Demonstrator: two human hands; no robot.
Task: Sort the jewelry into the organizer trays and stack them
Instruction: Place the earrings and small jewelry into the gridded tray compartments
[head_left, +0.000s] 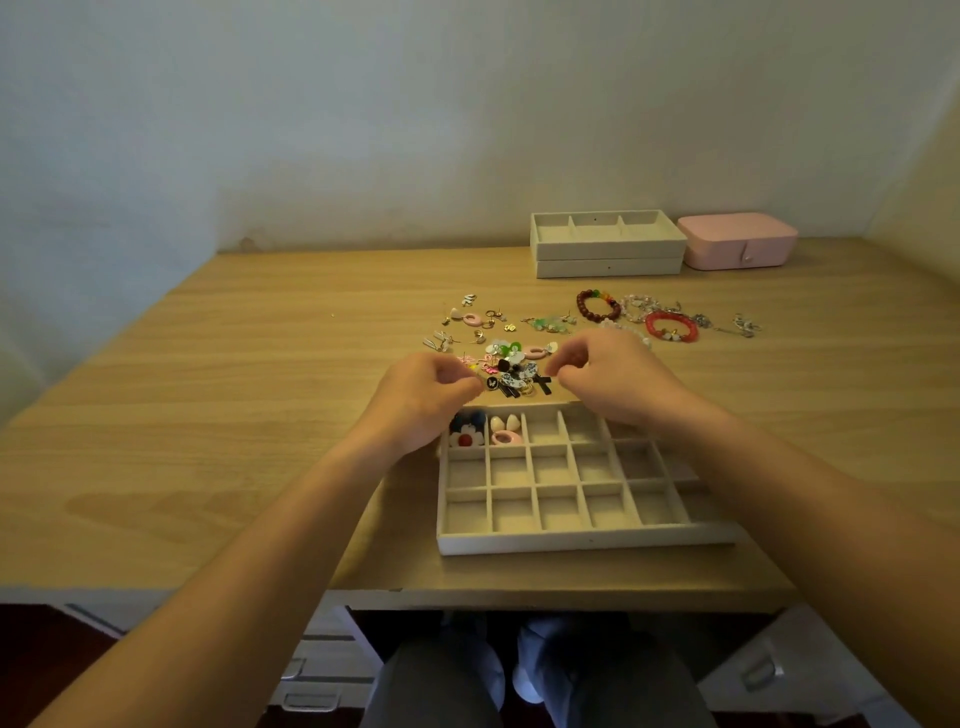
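Jewelry (511, 366) sits heaped mid-desk, just beyond the grid tray (582, 543). Left hand (423, 400) curls at the heap's left edge, fingertips together, but on a piece? Can't tell. The tray's far-left cells hold a flower earring (466, 439) and a pink hoop (504, 438). Right hand (613, 376) is curled beside the black cross (543, 383), grip unclear too. Bracelets (670, 326) lie further right, stacked trays (608, 254) and a pink box (737, 241) behind.

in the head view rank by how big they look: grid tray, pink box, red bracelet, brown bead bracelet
1. grid tray, though nearest the camera
2. pink box
3. red bracelet and brown bead bracelet look about alike, so unranked
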